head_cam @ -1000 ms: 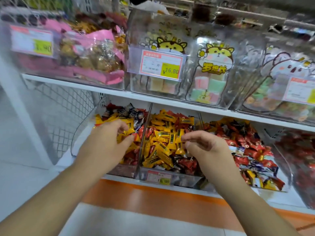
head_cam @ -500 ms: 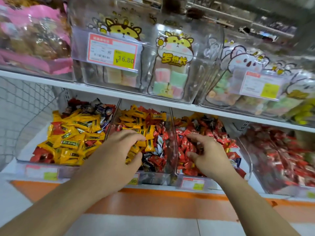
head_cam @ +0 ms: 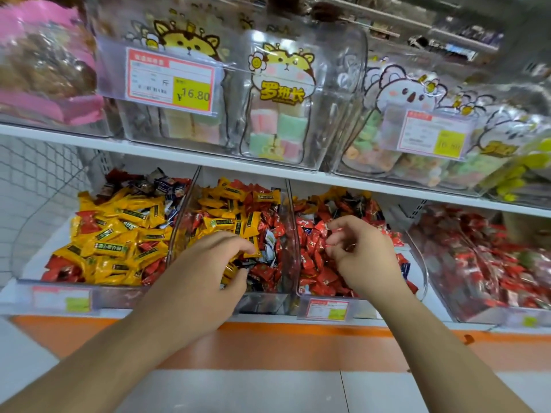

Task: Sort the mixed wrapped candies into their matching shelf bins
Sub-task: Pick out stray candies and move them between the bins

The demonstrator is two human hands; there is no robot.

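Head view: left hand [head_cam: 205, 272] fingers around yellow candies [head_cam: 235, 265], right hand [head_cam: 362, 257] fingers curled, grasp unclear.

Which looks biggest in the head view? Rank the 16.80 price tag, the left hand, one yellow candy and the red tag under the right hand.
1. left hand, though it is nearest the camera
2. 16.80 price tag
3. red tag
4. yellow candy

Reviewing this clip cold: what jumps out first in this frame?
Two bare hands reach into the lower shelf's clear bins: the left hand curls into yellow wrapped candies in the middle bin, the right hand over red wrapped candies in the next bin to the right. Above, a bright price tag reading 16.80 fronts cartoon-printed snack bags.
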